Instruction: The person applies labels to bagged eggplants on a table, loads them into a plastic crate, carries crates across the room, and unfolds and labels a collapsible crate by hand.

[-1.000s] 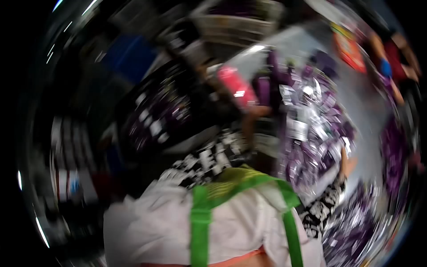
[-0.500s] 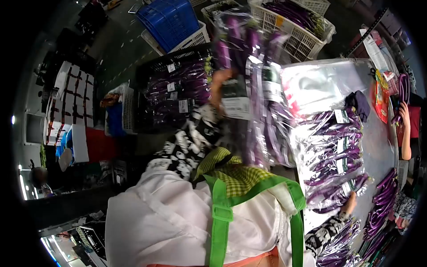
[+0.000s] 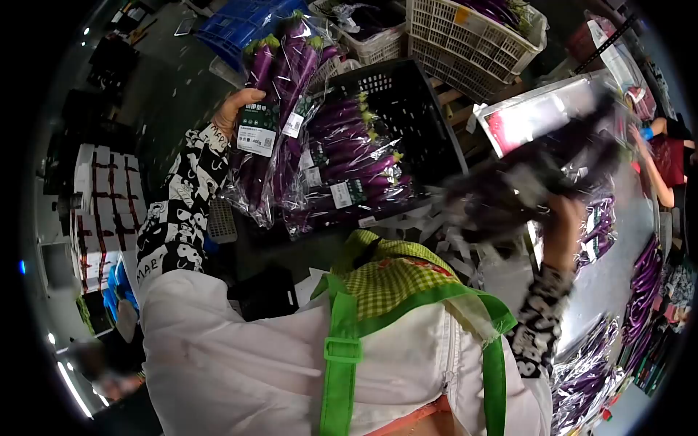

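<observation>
My left hand (image 3: 235, 110) grips labelled clear bags of purple eggplants (image 3: 280, 94), held upright over the left part of a black crate (image 3: 418, 109). Inside that crate, more bagged eggplants (image 3: 352, 156) lie in a row on the left side. My right hand (image 3: 566, 221) is closed on another bundle of bagged eggplants (image 3: 531, 171), blurred by motion, between the crate and the metal table (image 3: 600, 294). Below and behind this bundle, a few bagged eggplants (image 3: 598, 225) rest on the table.
White crates (image 3: 472, 43) holding eggplants and a blue crate (image 3: 233, 29) stand beyond the black crate. Loose eggplants (image 3: 643, 291) and a pile of bagged ones (image 3: 585, 378) lie at the right. Another person's arm (image 3: 654, 167) shows at the right edge.
My left hand has moved left with its bags, over the black crate. My right hand has lifted a bundle from the table and moved up and left. The view has shifted toward the crate.
</observation>
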